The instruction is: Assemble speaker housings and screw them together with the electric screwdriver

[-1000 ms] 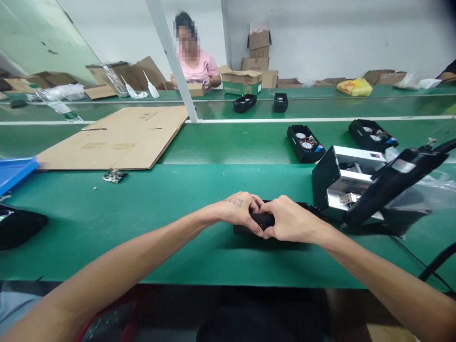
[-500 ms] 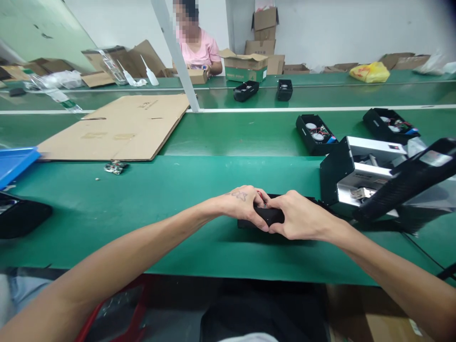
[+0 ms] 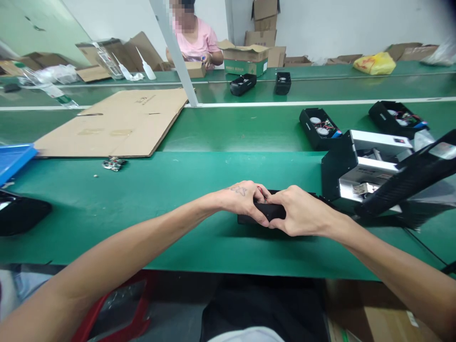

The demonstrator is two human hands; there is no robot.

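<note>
Both my hands grip a black plastic casing (image 3: 270,210) on the green bench, right in front of me. My left hand (image 3: 245,199) closes on its left part, thumb along the near wall and fingers reaching over the top. From the other side my right hand (image 3: 301,211) pinches the same wall, its thumb close to the left thumb. A bit of red shows by the left fingers; the inside of the casing is mostly hidden. Similar open black casings with round speakers and wires, such as this speaker casing (image 3: 319,129), lie farther back on the right.
A black and silver machine (image 3: 366,171) stands right of my hands, with a dark ribbed object (image 3: 409,175) before it. Flat cardboard (image 3: 110,126), a small circuit board (image 3: 114,164) and a blue tray (image 3: 16,161) lie left. Across the bench sits a person in pink (image 3: 199,40).
The view has shifted slightly, so the background sits a little higher. My hands keep nearly the same grip on the black casing.
</note>
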